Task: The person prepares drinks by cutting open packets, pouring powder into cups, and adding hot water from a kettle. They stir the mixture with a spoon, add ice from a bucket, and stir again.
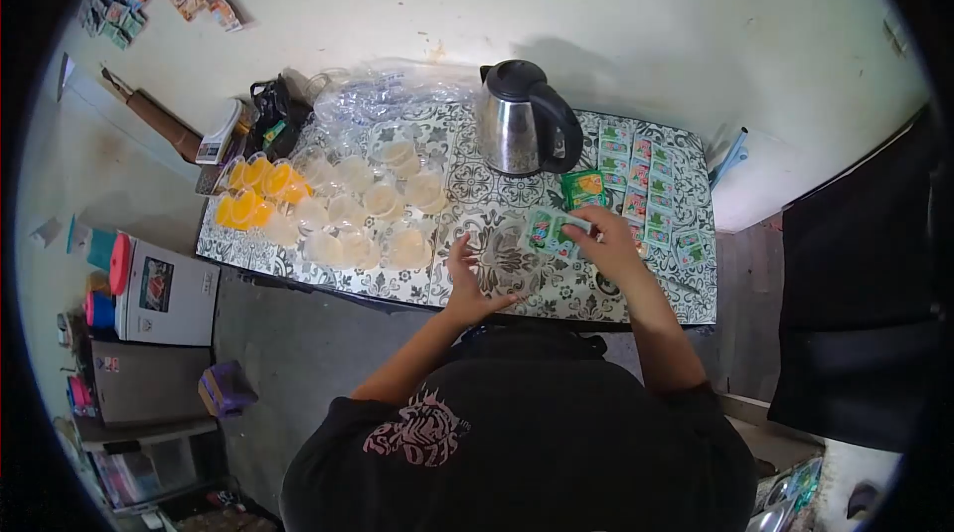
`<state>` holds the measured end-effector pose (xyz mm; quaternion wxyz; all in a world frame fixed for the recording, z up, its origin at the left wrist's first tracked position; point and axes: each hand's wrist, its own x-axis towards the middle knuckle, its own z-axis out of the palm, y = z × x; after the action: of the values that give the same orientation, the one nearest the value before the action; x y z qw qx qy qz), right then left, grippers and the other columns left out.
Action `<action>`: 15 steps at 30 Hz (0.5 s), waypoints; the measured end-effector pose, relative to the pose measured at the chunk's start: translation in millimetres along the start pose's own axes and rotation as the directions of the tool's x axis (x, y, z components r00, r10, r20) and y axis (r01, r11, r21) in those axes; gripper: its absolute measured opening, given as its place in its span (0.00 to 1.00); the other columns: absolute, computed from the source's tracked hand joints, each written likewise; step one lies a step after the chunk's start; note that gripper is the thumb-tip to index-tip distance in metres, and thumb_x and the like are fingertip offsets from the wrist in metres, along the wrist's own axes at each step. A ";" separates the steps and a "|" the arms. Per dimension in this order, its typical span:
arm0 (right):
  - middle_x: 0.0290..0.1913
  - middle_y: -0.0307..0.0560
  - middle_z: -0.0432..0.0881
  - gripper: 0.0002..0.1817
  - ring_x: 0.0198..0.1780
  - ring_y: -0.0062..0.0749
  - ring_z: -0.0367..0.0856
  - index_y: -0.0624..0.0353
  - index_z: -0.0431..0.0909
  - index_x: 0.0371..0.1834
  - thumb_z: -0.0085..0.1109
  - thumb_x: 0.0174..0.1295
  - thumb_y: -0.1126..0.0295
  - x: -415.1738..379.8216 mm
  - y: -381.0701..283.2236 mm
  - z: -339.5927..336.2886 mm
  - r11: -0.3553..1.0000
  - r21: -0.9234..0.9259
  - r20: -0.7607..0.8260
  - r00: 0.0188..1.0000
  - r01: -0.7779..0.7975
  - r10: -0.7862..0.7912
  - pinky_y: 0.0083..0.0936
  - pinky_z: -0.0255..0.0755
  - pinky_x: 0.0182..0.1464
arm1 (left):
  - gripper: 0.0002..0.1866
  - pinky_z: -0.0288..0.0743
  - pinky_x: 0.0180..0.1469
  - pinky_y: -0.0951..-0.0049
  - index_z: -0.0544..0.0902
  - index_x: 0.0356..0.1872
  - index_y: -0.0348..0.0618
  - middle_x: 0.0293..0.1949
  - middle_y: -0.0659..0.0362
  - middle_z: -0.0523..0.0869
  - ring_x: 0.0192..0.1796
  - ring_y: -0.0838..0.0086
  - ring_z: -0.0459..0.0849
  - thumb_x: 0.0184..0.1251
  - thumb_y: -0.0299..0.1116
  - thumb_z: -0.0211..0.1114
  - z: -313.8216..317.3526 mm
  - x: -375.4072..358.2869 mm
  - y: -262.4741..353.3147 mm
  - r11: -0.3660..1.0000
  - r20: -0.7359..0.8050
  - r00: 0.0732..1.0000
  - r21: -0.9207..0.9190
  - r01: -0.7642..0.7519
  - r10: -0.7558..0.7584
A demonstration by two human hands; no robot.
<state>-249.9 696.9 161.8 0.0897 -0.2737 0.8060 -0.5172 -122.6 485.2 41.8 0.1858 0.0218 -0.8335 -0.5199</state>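
My right hand [603,240] pinches the edge of a small green-and-white printed sachet [550,232] above the patterned table. My left hand [467,282] is at the table's front side, fingers and thumb spread, with nothing visible in it. Just behind the held sachet lies a green packet [584,187] with a yellow-orange picture. Strips of similar sachets [653,189] cover the right side of the table. To the left of my left hand stand several clear plastic cups [408,246] with pale contents. Farther left are cups [255,184] holding something orange.
A steel electric kettle [512,120] with a black handle stands at the back middle. Crumpled clear plastic bags [383,95] lie at the back left, near a white scale-like device [220,132] and a black bag [270,105]. The patterned tabletop [477,196] ends close to my body.
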 end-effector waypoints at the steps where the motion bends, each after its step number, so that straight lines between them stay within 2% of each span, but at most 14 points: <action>1: 0.32 0.44 0.78 0.10 0.31 0.31 0.76 0.61 0.78 0.39 0.62 0.54 0.71 2.1 -10.9 5.8 0.970 -0.129 -0.012 0.977 0.207 -0.211 0.23 0.67 0.33 | 0.63 0.62 0.56 0.63 0.45 0.65 0.37 0.59 0.47 0.54 0.57 0.63 0.61 0.29 0.42 0.81 -4.4 -4.6 -4.3 0.997 -0.043 0.996 0.001 -0.080 0.080; 2: 0.32 0.45 0.78 0.10 0.32 0.36 0.76 0.61 0.78 0.39 0.62 0.53 0.72 4.4 -17.3 10.5 0.947 -0.179 0.019 0.963 0.267 -0.269 0.27 0.68 0.34 | 0.62 0.62 0.55 0.64 0.45 0.64 0.37 0.59 0.47 0.54 0.57 0.64 0.61 0.30 0.41 0.81 -8.6 -7.8 -8.1 0.987 -0.084 0.984 0.006 -0.159 0.159; 3: 0.32 0.47 0.77 0.10 0.34 0.41 0.76 0.60 0.78 0.38 0.62 0.51 0.72 6.7 -22.0 14.8 0.918 -0.227 0.052 0.945 0.325 -0.322 0.31 0.68 0.35 | 0.49 0.61 0.54 0.64 0.56 0.62 0.39 0.57 0.48 0.63 0.56 0.64 0.65 0.38 0.38 0.77 -14.0 -2.6 15.3 0.982 -0.179 0.967 -0.013 -0.188 0.182; 4: 0.32 0.48 0.77 0.10 0.35 0.46 0.76 0.60 0.78 0.37 0.62 0.50 0.73 8.0 -27.2 18.8 0.884 -0.272 0.087 0.924 0.381 -0.371 0.35 0.69 0.37 | 0.44 0.62 0.54 0.64 0.60 0.60 0.40 0.55 0.50 0.66 0.54 0.64 0.66 0.40 0.36 0.76 -21.9 5.3 26.9 0.981 -0.105 0.976 0.055 -0.188 0.193; 6: 0.30 0.46 0.75 0.09 0.37 0.43 0.76 0.58 0.78 0.34 0.61 0.49 0.72 9.2 -40.1 24.8 0.832 -0.391 0.134 0.919 0.393 -0.371 0.36 0.69 0.38 | 0.34 0.64 0.54 0.65 0.68 0.56 0.40 0.52 0.54 0.73 0.51 0.64 0.69 0.45 0.32 0.73 -35.8 26.1 43.6 0.961 0.048 0.979 0.187 -0.202 0.197; 7: 0.30 0.46 0.75 0.09 0.37 0.43 0.76 0.57 0.78 0.34 0.61 0.49 0.72 10.0 -43.9 27.7 0.812 -0.426 0.146 0.916 0.398 -0.373 0.36 0.69 0.39 | 0.23 0.65 0.53 0.66 0.77 0.49 0.45 0.41 0.59 0.80 0.46 0.63 0.74 0.48 0.31 0.71 -35.2 35.2 58.1 0.968 -0.030 0.978 0.157 -0.198 0.205; 10: 0.31 0.44 0.75 0.09 0.39 0.41 0.76 0.56 0.78 0.35 0.60 0.49 0.70 10.3 -52.9 34.0 0.783 -0.490 0.184 0.923 0.383 -0.337 0.36 0.69 0.41 | 0.22 0.66 0.50 0.65 0.80 0.46 0.49 0.38 0.61 0.81 0.44 0.66 0.76 0.47 0.35 0.72 -34.9 51.2 60.3 0.974 0.055 0.992 0.193 -0.121 0.112; 11: 0.31 0.44 0.75 0.09 0.39 0.41 0.76 0.56 0.78 0.35 0.60 0.49 0.70 10.7 -53.7 35.2 0.776 -0.502 0.191 0.924 0.382 -0.331 0.36 0.69 0.41 | 0.17 0.66 0.48 0.64 0.83 0.39 0.50 0.34 0.61 0.81 0.40 0.68 0.78 0.45 0.37 0.73 -32.6 54.0 59.3 0.964 0.035 0.994 0.244 -0.107 0.101; 14: 0.32 0.44 0.75 0.12 0.38 0.41 0.76 0.56 0.78 0.38 0.62 0.48 0.71 12.6 -57.8 35.7 0.794 -0.500 0.199 0.938 0.346 -0.284 0.34 0.69 0.41 | 0.13 0.54 0.50 0.62 0.85 0.35 0.51 0.34 0.63 0.81 0.45 0.71 0.75 0.47 0.40 0.72 -26.7 57.2 36.9 0.983 0.085 0.996 0.185 -0.017 0.001; 15: 0.33 0.44 0.76 0.14 0.38 0.41 0.76 0.56 0.78 0.40 0.63 0.47 0.72 11.6 -59.0 35.3 0.807 -0.491 0.199 0.944 0.327 -0.261 0.33 0.69 0.40 | 0.13 0.56 0.47 0.62 0.85 0.33 0.48 0.32 0.61 0.80 0.41 0.70 0.76 0.47 0.40 0.72 -27.5 59.0 40.2 0.993 0.083 0.996 0.115 0.016 -0.026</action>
<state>-223.9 644.5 199.6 -0.0196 -0.4403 0.8557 -0.2711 -162.0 466.4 104.7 0.1435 0.0191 -0.8687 -0.4737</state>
